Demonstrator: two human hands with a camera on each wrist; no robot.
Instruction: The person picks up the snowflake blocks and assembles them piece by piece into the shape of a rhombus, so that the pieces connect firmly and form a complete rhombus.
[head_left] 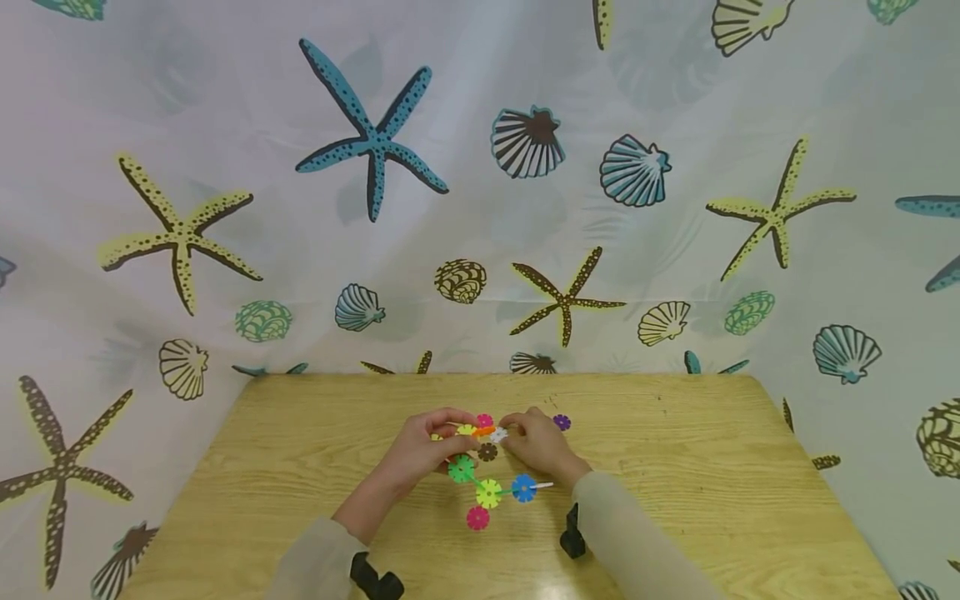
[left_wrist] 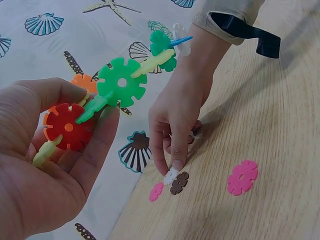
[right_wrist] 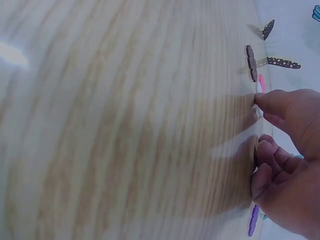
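green, red and yellow disc chain (left_wrist: 112,87) extending from left hand (head_left: 431,447), fingers curling round it. right hand (head_left: 542,442) pinching white disc (left_wrist: 171,175) down at table (head_left: 675,467), between thumb and fingertip. brown disc (left_wrist: 180,183) and pink disc (left_wrist: 156,191) lying just beside. second pink disc (left_wrist: 243,177) lying apart, purple disc (head_left: 562,422) near right hand.

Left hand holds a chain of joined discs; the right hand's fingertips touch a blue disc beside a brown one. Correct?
Not quite: the right hand touches a white disc, not blue, as the left wrist view shows. The left hand holding the chain and the brown disc alongside are correct.
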